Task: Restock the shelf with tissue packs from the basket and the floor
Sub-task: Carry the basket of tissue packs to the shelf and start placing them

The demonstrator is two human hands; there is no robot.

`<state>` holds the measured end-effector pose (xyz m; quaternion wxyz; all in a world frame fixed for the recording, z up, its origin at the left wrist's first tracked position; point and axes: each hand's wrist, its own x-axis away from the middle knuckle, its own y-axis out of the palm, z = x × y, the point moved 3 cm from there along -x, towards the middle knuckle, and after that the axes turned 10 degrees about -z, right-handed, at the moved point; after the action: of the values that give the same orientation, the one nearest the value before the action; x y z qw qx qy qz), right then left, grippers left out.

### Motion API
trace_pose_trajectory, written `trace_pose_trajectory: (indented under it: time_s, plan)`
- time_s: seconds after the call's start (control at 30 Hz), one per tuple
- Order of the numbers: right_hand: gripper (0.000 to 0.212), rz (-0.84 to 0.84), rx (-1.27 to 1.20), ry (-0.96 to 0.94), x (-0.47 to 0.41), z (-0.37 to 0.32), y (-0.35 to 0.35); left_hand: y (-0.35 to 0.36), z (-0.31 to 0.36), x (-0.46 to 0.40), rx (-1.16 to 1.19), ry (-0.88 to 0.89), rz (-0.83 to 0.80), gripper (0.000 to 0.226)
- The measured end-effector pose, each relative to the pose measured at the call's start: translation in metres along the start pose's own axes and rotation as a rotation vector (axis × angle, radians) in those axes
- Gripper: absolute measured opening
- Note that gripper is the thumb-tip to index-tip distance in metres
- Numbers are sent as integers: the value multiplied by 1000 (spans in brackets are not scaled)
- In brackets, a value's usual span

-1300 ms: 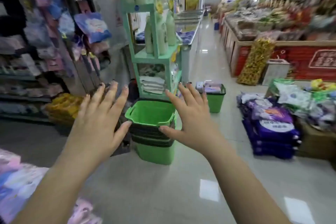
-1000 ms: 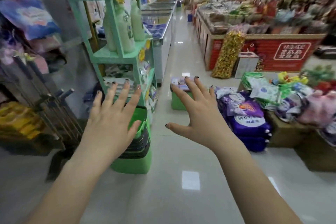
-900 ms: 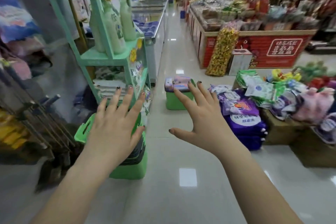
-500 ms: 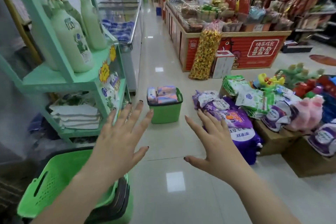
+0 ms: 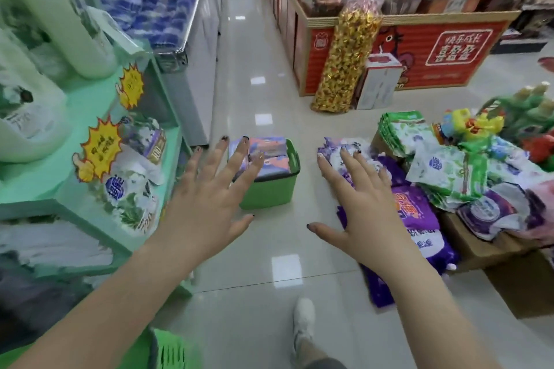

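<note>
A white shoe (image 5: 303, 320) steps onto the glossy tile floor (image 5: 269, 249). Both arms are stretched forward: left hand (image 5: 207, 204) fingers spread and straight, holding nothing; right hand (image 5: 359, 213) splayed the same way, empty too. Beyond the left fingertips sits the green basket (image 5: 269, 189), tissue packs (image 5: 269, 156) stacked inside. Just right of it, purple tissue packs (image 5: 416, 219) lie piled on the floor. The mint-green shelf (image 5: 90, 105) stands left, and a red display stand (image 5: 419, 48) lies far ahead.
</note>
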<state>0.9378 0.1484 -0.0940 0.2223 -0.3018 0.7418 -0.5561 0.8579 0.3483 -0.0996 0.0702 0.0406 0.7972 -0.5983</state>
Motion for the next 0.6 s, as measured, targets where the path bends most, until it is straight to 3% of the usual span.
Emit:
trace_pose_trajectory:
  time_s: [0.43, 0.6]
  plan:
    - [92, -162, 27, -124, -266, 105, -8, 101, -53, -229, 55, -138, -119, 99]
    - [92, -219, 60, -86, -352, 124, 11, 160, -88, -298, 74, -102, -159, 97]
